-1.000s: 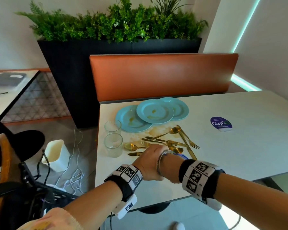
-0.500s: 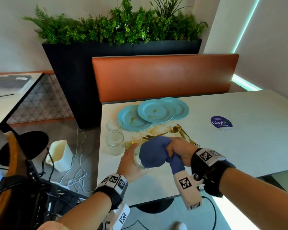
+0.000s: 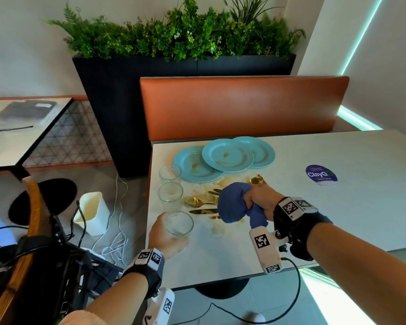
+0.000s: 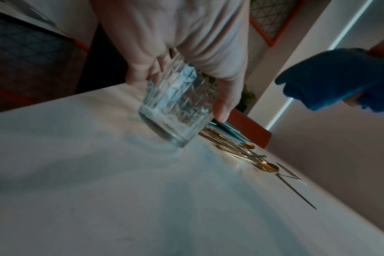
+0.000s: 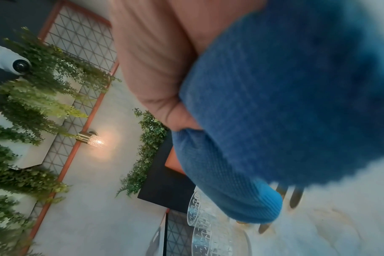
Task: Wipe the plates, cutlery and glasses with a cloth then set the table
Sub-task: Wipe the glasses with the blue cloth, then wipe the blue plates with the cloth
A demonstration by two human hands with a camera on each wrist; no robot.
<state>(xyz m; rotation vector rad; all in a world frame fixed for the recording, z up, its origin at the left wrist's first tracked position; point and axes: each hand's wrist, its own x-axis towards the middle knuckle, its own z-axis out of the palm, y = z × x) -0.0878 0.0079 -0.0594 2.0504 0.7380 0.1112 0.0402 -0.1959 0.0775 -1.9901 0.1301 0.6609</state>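
Note:
My left hand [image 3: 167,233] grips a clear cut-pattern glass [image 3: 178,224] near the table's left front edge; the left wrist view shows this glass [image 4: 178,110] tilted, base low over the tabletop. To its right, my right hand [image 3: 259,199] holds a bunched blue cloth [image 3: 232,202], [image 5: 274,104] above the gold cutlery [image 3: 203,202], apart from the glass. Two more glasses [image 3: 170,194] stand behind the held one. Three stained teal plates [image 3: 227,154] overlap at the back.
The pale table [image 3: 338,219] has yellowish smears [image 3: 230,181] by the cutlery and a purple sticker [image 3: 321,174] at right. An orange bench back [image 3: 244,106] and dark planter [image 3: 117,113] stand behind. Left of the table are a white bin [image 3: 92,213], cables and a wooden chair [image 3: 31,231].
The cloth was inside the glass half a second ago; now the right hand has drawn it out to the right, and the left hand has carried the glass left and lower.

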